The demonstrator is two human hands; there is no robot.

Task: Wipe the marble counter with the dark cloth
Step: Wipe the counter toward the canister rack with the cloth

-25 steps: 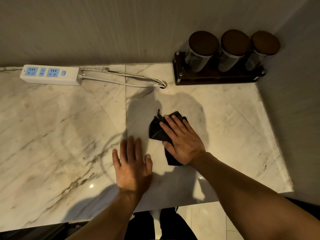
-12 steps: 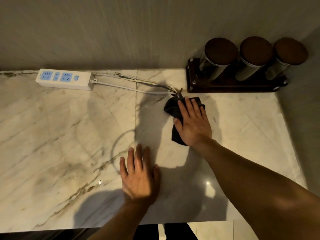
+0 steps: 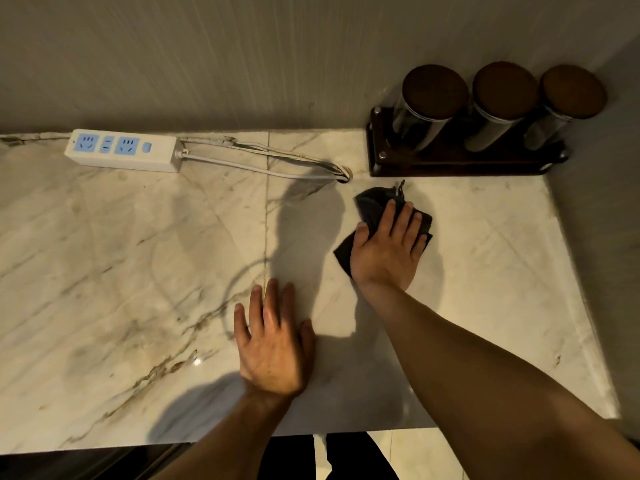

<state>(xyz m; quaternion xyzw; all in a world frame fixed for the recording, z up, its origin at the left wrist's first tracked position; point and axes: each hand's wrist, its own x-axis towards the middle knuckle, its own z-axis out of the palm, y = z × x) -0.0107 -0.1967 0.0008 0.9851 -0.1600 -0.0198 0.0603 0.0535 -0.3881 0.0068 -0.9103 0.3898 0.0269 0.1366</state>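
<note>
The dark cloth (image 3: 372, 206) lies crumpled on the white veined marble counter (image 3: 138, 271), just in front of the jar rack. My right hand (image 3: 389, 249) presses flat on top of it, fingers spread, covering most of it; the cloth's corners stick out at the far left and near left. My left hand (image 3: 273, 344) rests palm down on the bare marble nearer to me, fingers apart, holding nothing.
A dark wooden rack (image 3: 457, 161) with three lidded glass jars (image 3: 429, 105) stands in the back right corner. A white power strip (image 3: 123, 150) lies at the back left, its cable (image 3: 263, 164) running to a hole near the cloth. Walls close off the back and right.
My right hand has slid the cloth away from me toward the back wall, then rightward along the front of the jar rack. My left hand has stayed flat in place.
</note>
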